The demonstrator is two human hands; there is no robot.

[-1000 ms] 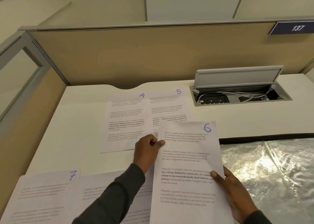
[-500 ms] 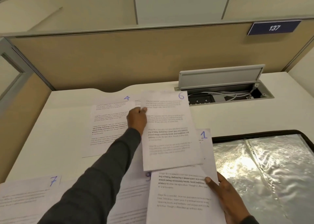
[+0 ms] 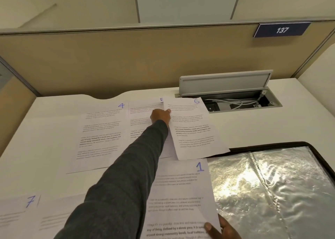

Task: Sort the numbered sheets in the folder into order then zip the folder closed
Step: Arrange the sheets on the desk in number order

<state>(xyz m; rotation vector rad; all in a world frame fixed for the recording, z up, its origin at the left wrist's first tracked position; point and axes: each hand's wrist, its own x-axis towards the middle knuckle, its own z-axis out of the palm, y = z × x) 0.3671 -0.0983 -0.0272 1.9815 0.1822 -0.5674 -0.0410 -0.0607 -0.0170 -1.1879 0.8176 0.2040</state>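
Observation:
My left hand (image 3: 161, 116) reaches far across the desk and pinches the left edge of sheet 6 (image 3: 194, 130), which lies tilted over the right side of sheet 5 (image 3: 140, 115). Sheet 4 (image 3: 101, 133) lies flat to their left. Close to me, my right hand (image 3: 222, 228) holds sheet 1 (image 3: 181, 195) by its lower right edge, thumb on top. Sheet 7 (image 3: 16, 213) sits at the near left with another sheet (image 3: 58, 218) beside it, its number hidden by my sleeve. The open folder (image 3: 272, 188), black-rimmed with a shiny silver lining, lies at the right.
A cable box (image 3: 233, 99) with its grey lid raised is sunk into the desk behind sheet 6. A tan partition (image 3: 126, 61) with a blue plate reading 137 (image 3: 281, 30) walls off the back. The white desk (image 3: 41, 148) runs left to a side panel.
My left hand has carried sheet 6 away from me to the far row, laying it beside sheet 5. Lifting it off uncovered sheet 1 in my right hand.

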